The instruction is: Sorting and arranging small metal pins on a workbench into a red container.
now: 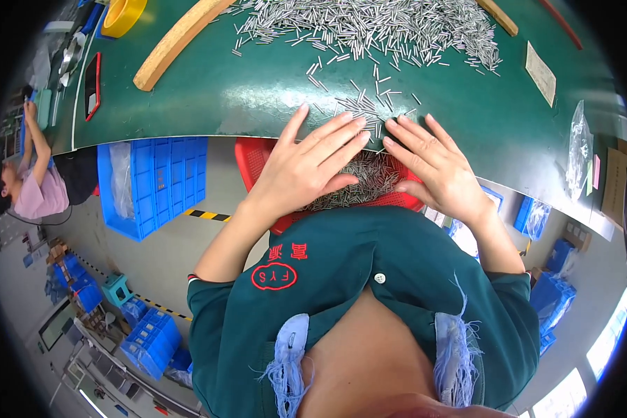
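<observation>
My left hand (pixel 310 164) lies at the front edge of the green tabletop (pixel 188 97), its fingers stretched out and the thumb apart. Opposite it my right hand (pixel 435 164) is also spread, fingertips on the surface. Between the two sets of fingertips lies a small group of short metal pins (pixel 364 104). Below the table edge, under my hands, a red plastic basket (pixel 249 157) holds many more pins (pixel 369 177). A large heap of the same pins (pixel 376 28) covers the far middle of the table.
Wooden strips (pixel 177 45) (pixel 500 15) flank the heap. At left are a yellow tape roll (pixel 123 17) and a red-edged phone (pixel 93 87); at right, a card (pixel 540 73) and a clear plastic bag (pixel 578 153). A blue crate (pixel 153 184) stands below. Another person (pixel 38 174) sits far left.
</observation>
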A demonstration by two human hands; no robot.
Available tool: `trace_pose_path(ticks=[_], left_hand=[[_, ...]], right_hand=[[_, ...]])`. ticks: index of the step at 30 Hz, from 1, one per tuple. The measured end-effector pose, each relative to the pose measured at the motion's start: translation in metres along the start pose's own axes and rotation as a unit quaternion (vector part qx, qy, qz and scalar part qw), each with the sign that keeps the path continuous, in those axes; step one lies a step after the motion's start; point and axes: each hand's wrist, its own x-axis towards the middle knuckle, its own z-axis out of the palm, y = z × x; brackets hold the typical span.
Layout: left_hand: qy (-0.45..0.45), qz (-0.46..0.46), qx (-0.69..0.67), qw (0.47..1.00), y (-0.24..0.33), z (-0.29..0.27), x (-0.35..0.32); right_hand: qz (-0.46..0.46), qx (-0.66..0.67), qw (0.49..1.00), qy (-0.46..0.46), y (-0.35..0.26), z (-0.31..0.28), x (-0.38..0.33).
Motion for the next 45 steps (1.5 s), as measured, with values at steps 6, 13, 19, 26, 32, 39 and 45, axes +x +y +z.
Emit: trace_pose_path(ticks=[6,13,19,26,32,39,45], left_hand=[[0.052,0.05,-0.042,0.997,0.0,-0.003,-0.003],[-0.017,-0.045,-0.019,0.999,-0.003,-0.001,-0.006],[0.014,-0.059,-0.006,0.998,-0.004,0.002,0.018],[0.006,0.006,-0.047,0.999,0.0,0.002,0.018],[0.018,-0.103,0.073,0.992,-0.04,-0.012,0.018],[-0.036,-0.108,0.047,0.992,-0.012,-0.016,-0.011],[0.027,-0.099,0.057,0.993,-0.024,-0.012,0.011]], right_hand=[[-0.054,0.036,0.998,-0.011,0.01,-0.002,-0.002],[0.003,-0.025,0.999,-0.027,0.017,0.002,0.002],[-0.001,-0.029,0.999,0.022,0.034,0.001,0.034],[-0.021,-0.067,0.998,0.003,0.033,0.006,0.047],[-0.004,-0.007,1.0,-0.024,0.028,0.007,0.039],[-0.008,-0.02,1.0,0.006,0.024,0.008,0.04],[-0.034,-0.036,0.999,0.012,0.019,0.014,0.054]])
